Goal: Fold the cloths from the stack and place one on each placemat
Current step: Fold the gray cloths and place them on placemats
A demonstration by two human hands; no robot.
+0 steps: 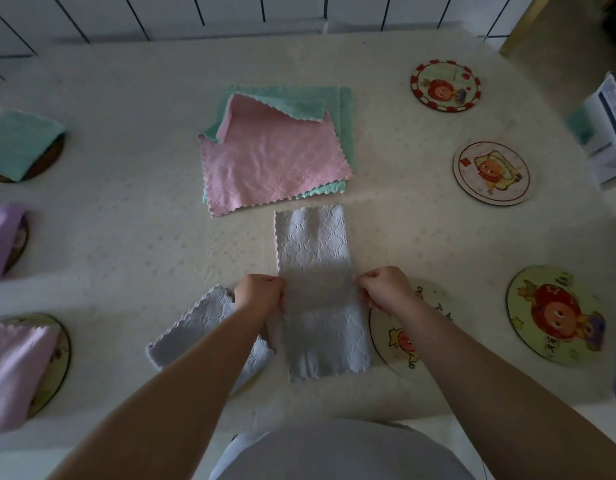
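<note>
Currently both hands, left hand and right hand, are pinching the grey cloth strip's edges at 6 o'clock of the stack; fingers clenched. Advisable: keeping edges aligned while folding.

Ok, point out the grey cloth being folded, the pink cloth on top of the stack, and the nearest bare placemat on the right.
Grey quilted cloth (pixel 311 244): head view, far flat half.
Pink scalloped cloth (pixel 272 164): head view, centre.
Round cartoon placemat (pixel 556 315): head view, printed face.
</note>
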